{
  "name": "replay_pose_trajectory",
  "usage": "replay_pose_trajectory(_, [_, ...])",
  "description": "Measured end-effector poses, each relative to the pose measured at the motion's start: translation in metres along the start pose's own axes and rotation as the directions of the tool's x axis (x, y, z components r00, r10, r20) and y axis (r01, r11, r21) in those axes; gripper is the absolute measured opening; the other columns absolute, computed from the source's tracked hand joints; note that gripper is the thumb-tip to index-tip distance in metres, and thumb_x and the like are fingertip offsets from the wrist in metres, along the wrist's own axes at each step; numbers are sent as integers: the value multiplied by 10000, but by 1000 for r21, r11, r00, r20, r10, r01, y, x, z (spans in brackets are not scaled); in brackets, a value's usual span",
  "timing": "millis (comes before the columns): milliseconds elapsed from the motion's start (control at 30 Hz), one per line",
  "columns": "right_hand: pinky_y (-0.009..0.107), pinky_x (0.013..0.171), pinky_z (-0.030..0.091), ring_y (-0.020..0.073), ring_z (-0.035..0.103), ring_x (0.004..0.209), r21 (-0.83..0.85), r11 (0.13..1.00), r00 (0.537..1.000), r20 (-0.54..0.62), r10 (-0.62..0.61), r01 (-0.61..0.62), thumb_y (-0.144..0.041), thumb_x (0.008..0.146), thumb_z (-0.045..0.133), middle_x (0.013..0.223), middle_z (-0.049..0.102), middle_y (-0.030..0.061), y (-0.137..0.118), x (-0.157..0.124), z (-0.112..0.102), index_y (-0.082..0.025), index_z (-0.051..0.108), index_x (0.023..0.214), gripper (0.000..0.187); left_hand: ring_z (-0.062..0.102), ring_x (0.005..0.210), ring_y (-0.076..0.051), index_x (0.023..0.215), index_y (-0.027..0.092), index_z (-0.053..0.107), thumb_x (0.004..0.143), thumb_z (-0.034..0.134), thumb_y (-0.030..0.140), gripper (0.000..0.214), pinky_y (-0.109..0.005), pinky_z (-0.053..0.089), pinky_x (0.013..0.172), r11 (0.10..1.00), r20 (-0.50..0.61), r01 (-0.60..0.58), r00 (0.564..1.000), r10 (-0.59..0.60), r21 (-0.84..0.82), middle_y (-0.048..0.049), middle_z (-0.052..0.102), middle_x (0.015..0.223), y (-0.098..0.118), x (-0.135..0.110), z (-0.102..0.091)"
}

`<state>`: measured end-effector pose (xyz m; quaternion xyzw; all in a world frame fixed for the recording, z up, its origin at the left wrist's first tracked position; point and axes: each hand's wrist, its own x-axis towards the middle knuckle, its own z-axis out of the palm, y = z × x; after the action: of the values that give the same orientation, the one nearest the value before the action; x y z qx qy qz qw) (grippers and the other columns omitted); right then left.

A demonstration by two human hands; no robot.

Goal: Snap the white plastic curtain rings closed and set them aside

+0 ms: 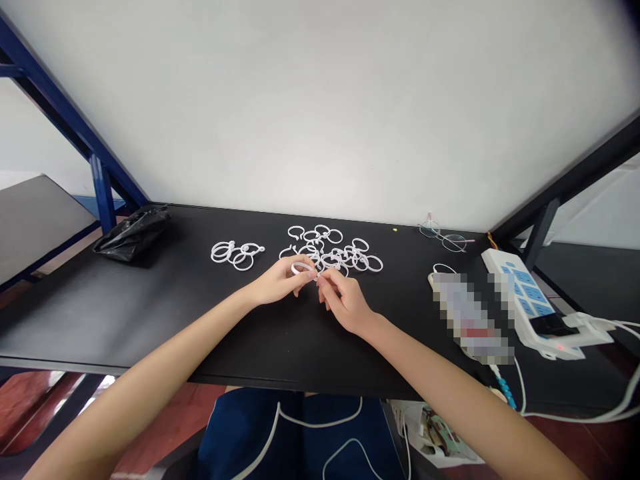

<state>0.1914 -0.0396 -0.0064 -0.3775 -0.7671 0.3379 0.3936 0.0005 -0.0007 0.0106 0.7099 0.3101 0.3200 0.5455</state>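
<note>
left grip (277,280) and right grip (349,303) pinch one ring (295,267) (one bag (133,235) leftward).

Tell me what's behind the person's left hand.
Behind the left hand, white rings lie clustered on the black table. The hand covers part of that area, so any rings hidden there cannot be seen.
</note>
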Motion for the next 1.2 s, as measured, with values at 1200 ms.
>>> replay_pose_trajectory(1200, [228,524,411,92,521,486,-9,1000,1000,8,-7,7,-345,1002,386,626,564,-34,-1,0,0,-208,481,833,237,462,542,-84,880,146,565,890,574,421,275,-224,489,536,1000,-2,14,1000,-14,-6,50,478,613,-5,0,-2])
